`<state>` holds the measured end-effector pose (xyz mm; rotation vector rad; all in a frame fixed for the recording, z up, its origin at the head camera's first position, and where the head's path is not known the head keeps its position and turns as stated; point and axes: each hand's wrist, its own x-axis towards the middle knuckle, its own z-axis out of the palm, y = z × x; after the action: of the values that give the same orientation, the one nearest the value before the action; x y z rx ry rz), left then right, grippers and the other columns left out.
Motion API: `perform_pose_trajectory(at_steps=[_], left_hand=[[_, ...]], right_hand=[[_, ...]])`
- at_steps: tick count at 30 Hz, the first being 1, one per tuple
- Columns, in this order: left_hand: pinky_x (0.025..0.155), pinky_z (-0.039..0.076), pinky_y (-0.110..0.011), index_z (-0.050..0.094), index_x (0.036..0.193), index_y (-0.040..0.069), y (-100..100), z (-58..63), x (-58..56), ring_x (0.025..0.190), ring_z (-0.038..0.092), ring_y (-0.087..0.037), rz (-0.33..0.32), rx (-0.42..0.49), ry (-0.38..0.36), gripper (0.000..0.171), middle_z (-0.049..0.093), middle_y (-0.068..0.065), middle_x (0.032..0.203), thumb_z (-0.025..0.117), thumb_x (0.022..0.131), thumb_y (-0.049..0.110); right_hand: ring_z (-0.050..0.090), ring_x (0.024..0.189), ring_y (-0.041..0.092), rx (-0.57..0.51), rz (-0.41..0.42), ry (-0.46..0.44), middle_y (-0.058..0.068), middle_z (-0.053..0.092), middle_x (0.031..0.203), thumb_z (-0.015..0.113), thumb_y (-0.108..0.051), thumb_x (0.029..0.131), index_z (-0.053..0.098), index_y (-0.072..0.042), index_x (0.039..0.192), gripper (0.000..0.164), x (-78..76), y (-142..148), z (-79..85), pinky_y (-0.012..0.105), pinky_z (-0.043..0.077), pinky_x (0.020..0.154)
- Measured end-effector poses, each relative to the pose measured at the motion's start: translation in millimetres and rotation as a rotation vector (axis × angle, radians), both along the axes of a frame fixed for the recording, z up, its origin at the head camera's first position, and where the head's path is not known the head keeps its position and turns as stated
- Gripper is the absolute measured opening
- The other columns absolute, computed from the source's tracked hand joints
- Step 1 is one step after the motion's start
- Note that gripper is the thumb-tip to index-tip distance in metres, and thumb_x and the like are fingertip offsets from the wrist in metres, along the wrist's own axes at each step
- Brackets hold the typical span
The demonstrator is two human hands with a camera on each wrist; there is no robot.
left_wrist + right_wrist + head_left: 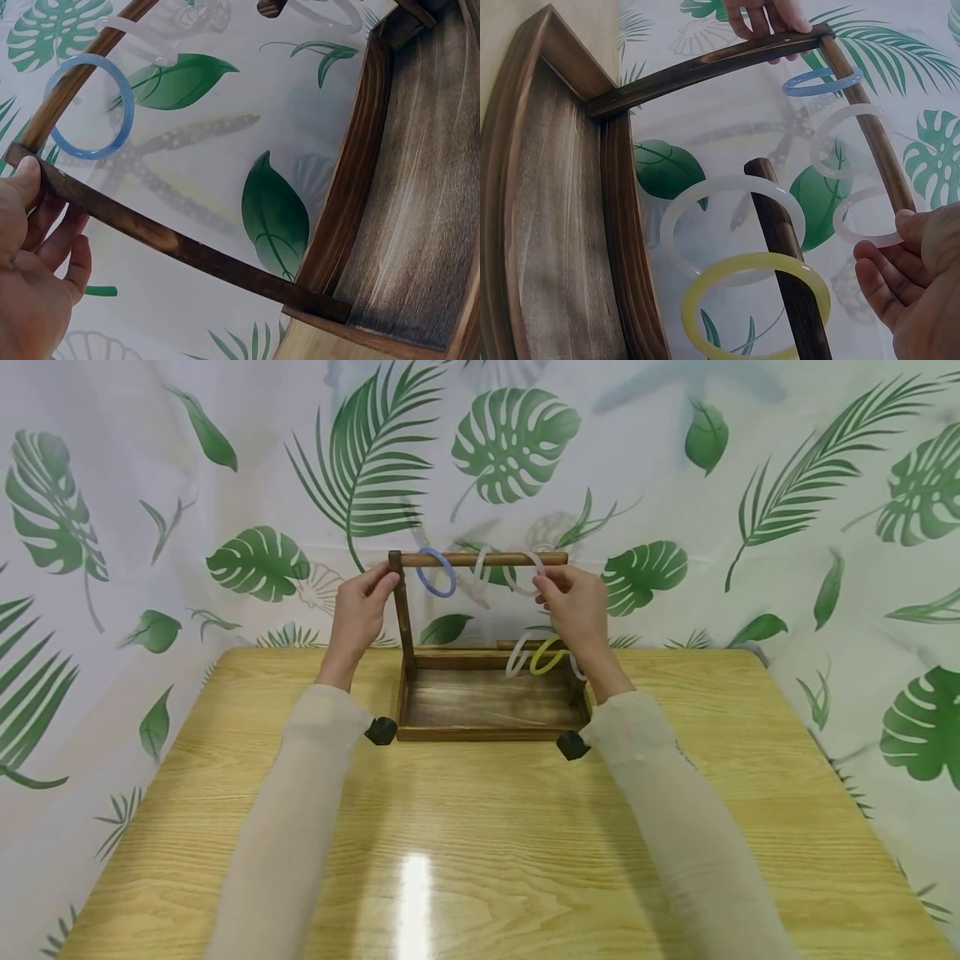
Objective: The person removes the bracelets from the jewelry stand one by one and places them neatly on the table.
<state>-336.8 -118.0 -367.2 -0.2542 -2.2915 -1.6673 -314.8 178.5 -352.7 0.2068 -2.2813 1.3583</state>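
A dark wooden bangle stand rises from a shallow tray (487, 733). My left hand (362, 607) pinches the top of its left post (172, 244) between thumb and fingers. Along the upper bar (881, 154) hang a blue bangle (130, 112), a whitish translucent bangle (815, 146) and a pale pinkish bangle (838, 223). At the bar's right end, my right hand (576, 602) pinches the pinkish bangle, with the thumb against the bar. Below, a shorter bar (772, 202) carries a white bangle (670, 225), a yellow bangle (694, 296) and another pale one, partly hidden by my right wrist.
The stand sits near the back edge of a wood-grain table (480, 827). Behind it hangs a white cloth (255, 485) printed with green leaves. A black piece (382, 731) shows at each sleeve cuff, close to the tray's front corners.
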Motion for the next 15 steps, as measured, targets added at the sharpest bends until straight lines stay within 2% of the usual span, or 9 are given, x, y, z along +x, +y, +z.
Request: perform_pose_trajectory(at_steps=[5,10,15], left_hand=[[0.111,0.048,-0.038,0.062,0.142,0.002,-3,0.2,-1.6,0.127,0.061,-0.03,-0.023,-0.023,-0.009,0.041,0.067,-0.02,0.132,0.059,0.108,0.023],[0.116,0.043,-0.037,0.059,0.145,0.003,-5,2.1,-0.7,0.134,0.056,-0.028,-0.038,-0.054,-0.036,0.044,0.064,-0.018,0.139,0.059,0.108,0.027],[0.117,0.042,-0.036,0.059,0.145,0.003,-5,3.1,-1.7,0.135,0.055,-0.029,-0.048,-0.066,-0.031,0.043,0.064,-0.018,0.138,0.057,0.109,0.027]], right_hand=[[0.073,0.081,0.034,-0.014,-0.002,0.001,0.023,0.075,0.099,0.069,-0.008,0.101,0.075,0.008,0.114,0.022,0.3,4,-0.3,0.012,0.053,0.063],[0.073,0.081,0.034,-0.014,-0.012,0.015,0.024,0.075,0.099,0.069,-0.009,0.101,0.076,0.007,0.113,0.021,2.3,8,-0.9,0.013,0.055,0.065],[0.073,0.081,0.034,0.014,-0.033,0.024,0.023,0.076,0.1,0.069,-0.008,0.101,0.076,0.008,0.114,0.022,3.7,12,-1.1,0.012,0.053,0.063]])
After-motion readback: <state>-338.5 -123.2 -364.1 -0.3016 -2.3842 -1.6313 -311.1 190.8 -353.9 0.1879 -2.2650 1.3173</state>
